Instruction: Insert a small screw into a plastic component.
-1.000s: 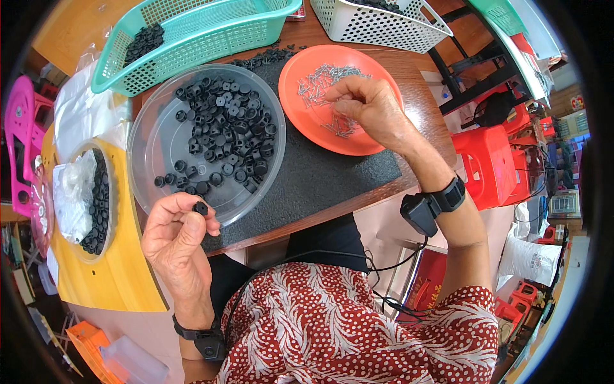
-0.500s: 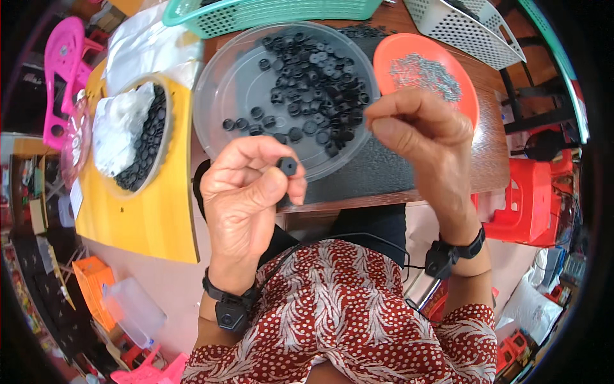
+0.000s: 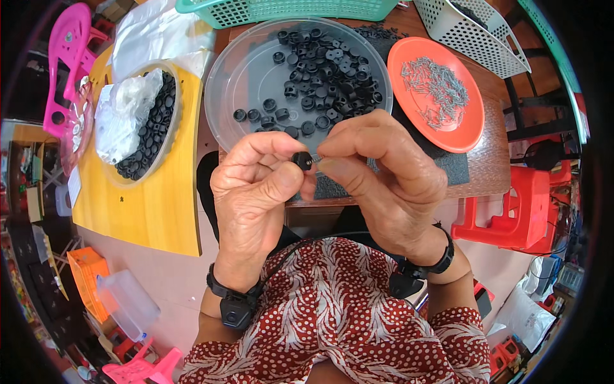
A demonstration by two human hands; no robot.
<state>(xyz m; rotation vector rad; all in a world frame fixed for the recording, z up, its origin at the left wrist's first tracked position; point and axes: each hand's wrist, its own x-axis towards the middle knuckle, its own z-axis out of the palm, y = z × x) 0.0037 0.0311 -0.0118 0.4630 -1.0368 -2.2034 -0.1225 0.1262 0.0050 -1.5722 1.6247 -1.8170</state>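
Note:
My left hand (image 3: 252,185) pinches a small round black plastic knob (image 3: 302,160) between thumb and forefinger, its face with the centre hole turned to the right. Against that face my right hand (image 3: 384,176) brings its closed thumb and forefinger. A tiny metallic glint shows between these fingertips and the hole; it looks like the end of a small metal screw, mostly hidden by the fingers. Just beyond both hands is a clear round plastic tub (image 3: 220,86) with many more black knobs (image 3: 320,70). An orange plate (image 3: 470,125) of thin silvery screws (image 3: 435,89) lies to the right.
On the yellow board (image 3: 153,221) at left stands a second tub (image 3: 174,131) with black parts and a plastic bag (image 3: 125,121). A green basket (image 3: 288,14) and a white basket (image 3: 473,41) line the table's far side. A red stool (image 3: 511,211) stands right.
My right hand has moved left and down from beside the orange plate to the knob. My left hand keeps its pinch and has shifted slightly right. The view has shifted a little.

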